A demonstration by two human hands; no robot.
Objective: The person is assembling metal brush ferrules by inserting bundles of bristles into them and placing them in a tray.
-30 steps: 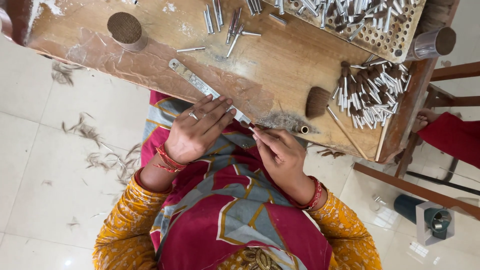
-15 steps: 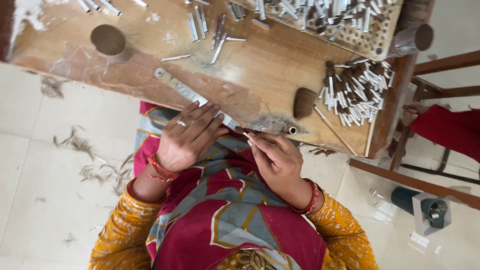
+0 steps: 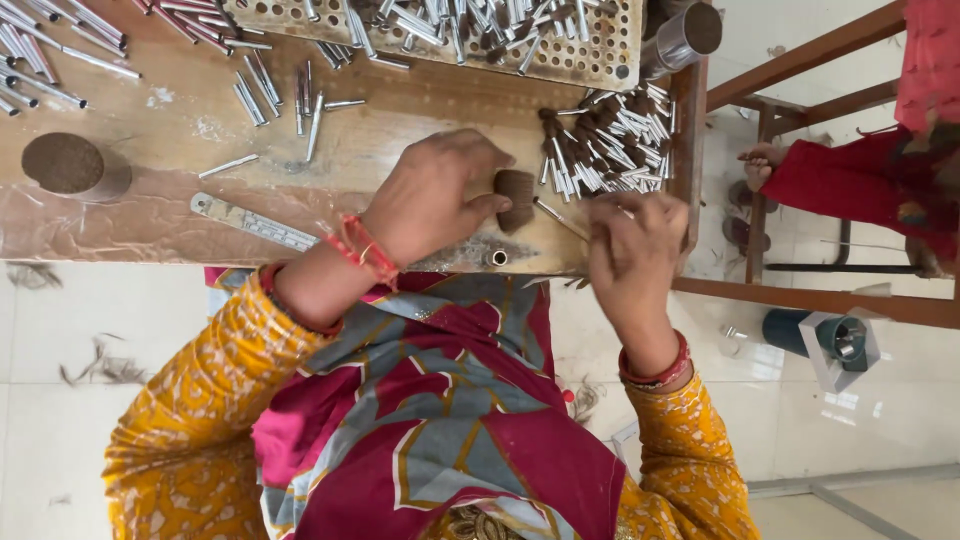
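Left hand: the left hand (image 3: 432, 200) reaches over the near part of the worn wooden worktable (image 3: 150, 225), palm down, fingers curled, fingertips pinching a small dark brown tuft of bristle hair (image 3: 516, 196) that sits on the tabletop.
Left wrist: red thread bands (image 3: 360, 250) circle it above a yellow patterned sleeve (image 3: 190, 400).
Right hand: the right hand (image 3: 635, 255) hovers at the table's near right corner, back to the camera and blurred; fingers bent inward, and I cannot tell whether they hold anything.
Right wrist: a red bangle (image 3: 655, 372) sits on it.
Between the hands: a thin wooden stick (image 3: 560, 220) lies slanted on the table, one end just beside the tuft.
Just beyond the right hand: a heap of short silver metal tubes with dark hair tips (image 3: 610, 140), touching one another.
Near table edge: a small metal ring (image 3: 497, 258) below the left hand; a flat steel ruler (image 3: 255, 222) lies slanted to the left of the wrist.
Farther back: a perforated wooden board (image 3: 580, 60) loaded with tubes, loose plain silver tubes (image 3: 270, 95) scattered on the table, a round brown-topped cylinder (image 3: 72, 165) at far left, a steel cup (image 3: 685, 35) at the right corner.
Floor: white tiles (image 3: 60, 330) with scraps of hair.
Right side: another person in red cloth (image 3: 850, 180) beside a wooden frame.
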